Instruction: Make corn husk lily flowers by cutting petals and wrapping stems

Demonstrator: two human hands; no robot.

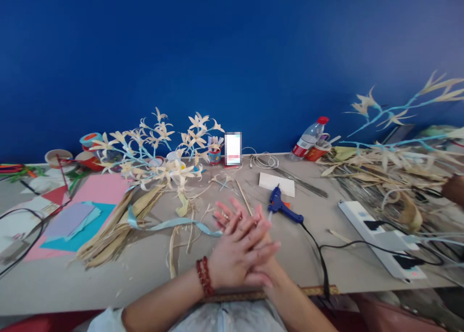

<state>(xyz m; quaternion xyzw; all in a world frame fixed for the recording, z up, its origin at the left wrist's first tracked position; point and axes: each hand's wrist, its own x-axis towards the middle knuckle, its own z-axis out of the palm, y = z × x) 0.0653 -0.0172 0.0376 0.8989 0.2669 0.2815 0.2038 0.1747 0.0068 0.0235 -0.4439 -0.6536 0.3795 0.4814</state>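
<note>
i had both grips crossed near the middle of the near edge of the grey tabletop. my left grip, a bare hand below a dark red beaded bracelet, lay over my right grip, touching it, its fingers stretched out and spread. the right one was partly covered; its visible fingers stretched out toward the far edge, but i could not tell how its palm stood.

just beside them, on the left-edge side, ended a pale blue satin ribbon, which ran to a bundle of dry tan husks. on the right-edge side, near the fingertips, lay a dark blue plastic glue gun, its nozzle toward a flat white rectangular piece. its black cable dropped over the near edge.

a white power strip lay toward the near right corner. near the far edge, left of centre, i saw cream petalled flowers on light blue stems, and closer to the left edge, pink paper sheets. a clear bottle with a red cap leaned by the far edge, right of centre.
</note>
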